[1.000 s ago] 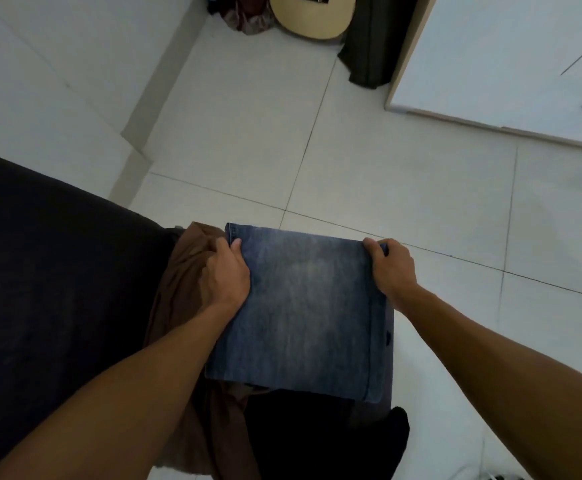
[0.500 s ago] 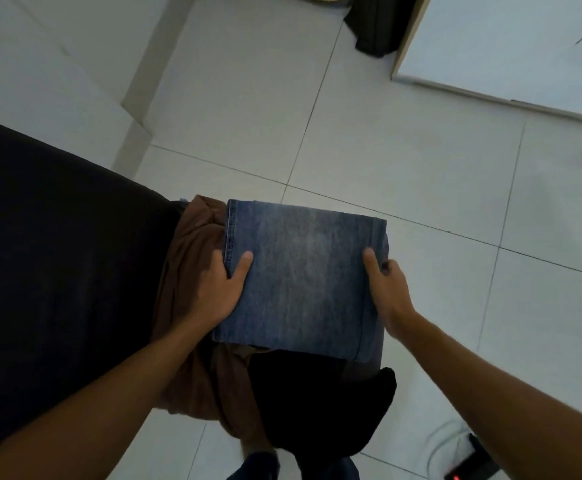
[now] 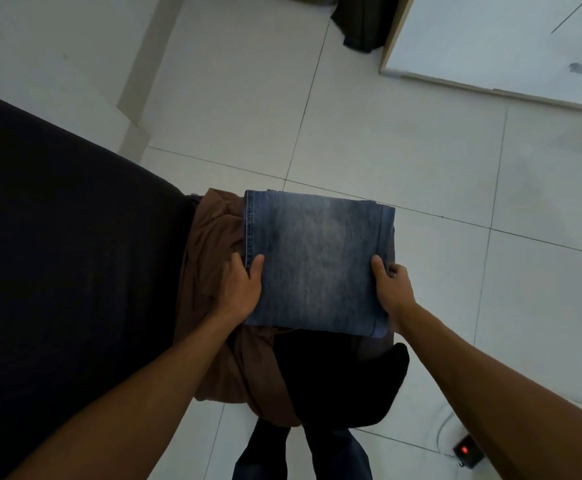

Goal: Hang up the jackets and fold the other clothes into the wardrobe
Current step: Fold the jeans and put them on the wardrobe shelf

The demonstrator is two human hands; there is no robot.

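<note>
A pair of blue jeans (image 3: 317,258), folded into a flat rectangle, lies on top of a small pile of clothes at the corner of a dark bed. My left hand (image 3: 239,291) grips the folded jeans at their left edge, thumb on top and fingers underneath. My right hand (image 3: 391,289) grips their right edge the same way. Under the jeans lie a brown garment (image 3: 210,244) and a black garment (image 3: 345,379), both crumpled and hanging over the bed's corner.
The dark bed (image 3: 57,254) fills the left side. White tiled floor (image 3: 369,140) spreads ahead. A white wardrobe panel (image 3: 497,39) stands at the upper right, with a dark cloth (image 3: 362,22) beside it. A power strip with a red light (image 3: 466,452) lies on the floor at the lower right.
Both hands have slid from the far corners of the folded jeans back toward the near edge, still gripping the sides. The view has tilted down.
</note>
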